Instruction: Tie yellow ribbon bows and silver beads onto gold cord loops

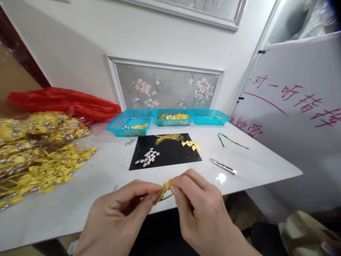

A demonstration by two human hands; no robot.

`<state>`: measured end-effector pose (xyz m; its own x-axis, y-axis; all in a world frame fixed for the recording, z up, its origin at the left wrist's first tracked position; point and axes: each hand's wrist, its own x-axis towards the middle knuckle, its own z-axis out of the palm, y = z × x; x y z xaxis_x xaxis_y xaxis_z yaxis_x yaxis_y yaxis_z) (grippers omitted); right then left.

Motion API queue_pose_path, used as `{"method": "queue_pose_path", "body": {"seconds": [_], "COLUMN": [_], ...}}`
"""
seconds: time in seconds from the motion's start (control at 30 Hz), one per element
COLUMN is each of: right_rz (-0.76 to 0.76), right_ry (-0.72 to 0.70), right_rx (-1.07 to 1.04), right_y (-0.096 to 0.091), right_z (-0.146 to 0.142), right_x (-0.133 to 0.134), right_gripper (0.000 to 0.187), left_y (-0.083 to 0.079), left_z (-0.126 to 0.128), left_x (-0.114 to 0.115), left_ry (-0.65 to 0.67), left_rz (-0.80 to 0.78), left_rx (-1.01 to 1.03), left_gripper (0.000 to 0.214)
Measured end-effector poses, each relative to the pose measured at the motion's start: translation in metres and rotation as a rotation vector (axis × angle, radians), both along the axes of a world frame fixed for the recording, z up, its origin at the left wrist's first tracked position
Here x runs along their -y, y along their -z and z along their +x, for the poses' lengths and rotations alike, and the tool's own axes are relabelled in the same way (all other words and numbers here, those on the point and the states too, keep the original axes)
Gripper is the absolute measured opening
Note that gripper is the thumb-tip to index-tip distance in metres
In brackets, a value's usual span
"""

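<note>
Between my two hands, just over the front edge of the table, is a small yellow ribbon piece with a thin gold cord [165, 187]. My left hand [125, 209] pinches its left end between thumb and forefinger. The right end sits in the closed fingertips of my right hand [198, 202]. Ahead lies a black mat [170, 158] bearing silver beads [149, 156], a bundle of gold cords [169, 138] and several folded yellow ribbon pieces [192, 145]. The fingertips hide part of the held piece.
Blue baskets [128, 133], [173, 123], [210, 122] line the back of the white table [106, 170]. Finished yellow beaded pieces [45, 167] pile at left beside a red bag [64, 101]. Thread snips [223, 166] and a green cord [231, 140] lie at right.
</note>
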<state>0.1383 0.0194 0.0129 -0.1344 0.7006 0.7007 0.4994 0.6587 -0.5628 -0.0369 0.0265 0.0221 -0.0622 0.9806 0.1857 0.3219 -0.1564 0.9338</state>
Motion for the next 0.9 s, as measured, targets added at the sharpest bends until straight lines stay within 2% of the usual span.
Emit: {"method": "queue_pose_path", "body": {"seconds": [0.13,0.27,0.37,0.57,0.9], "right_rz": [-0.108,-0.288,-0.340,-0.277,-0.237], "right_ry": [-0.035,-0.101,-0.078,-0.139,-0.119], "right_rx": [-0.001,-0.029,-0.019,-0.018,-0.021], "right_y": [-0.009,-0.014,-0.016,-0.018,-0.012], "right_z": [0.007,0.016,0.019,0.015,0.010], "right_x": [-0.001,0.002,0.005,0.004,0.006], "right_gripper": [0.022,0.008,0.019,0.014,0.012], "left_y": [-0.007,-0.009,-0.011,-0.008,0.004], "left_z": [-0.002,-0.005,-0.002,0.003,0.001], "left_x": [0.001,0.001,0.002,0.005,0.010], "left_ry": [0.077,0.088,0.069,0.041,-0.101], "left_rz": [-0.020,-0.053,-0.070,-0.006,0.014], "left_rx": [-0.003,-0.025,-0.023,-0.045,-0.059], "left_gripper": [0.009,0.013,0.015,0.013,0.014]}}
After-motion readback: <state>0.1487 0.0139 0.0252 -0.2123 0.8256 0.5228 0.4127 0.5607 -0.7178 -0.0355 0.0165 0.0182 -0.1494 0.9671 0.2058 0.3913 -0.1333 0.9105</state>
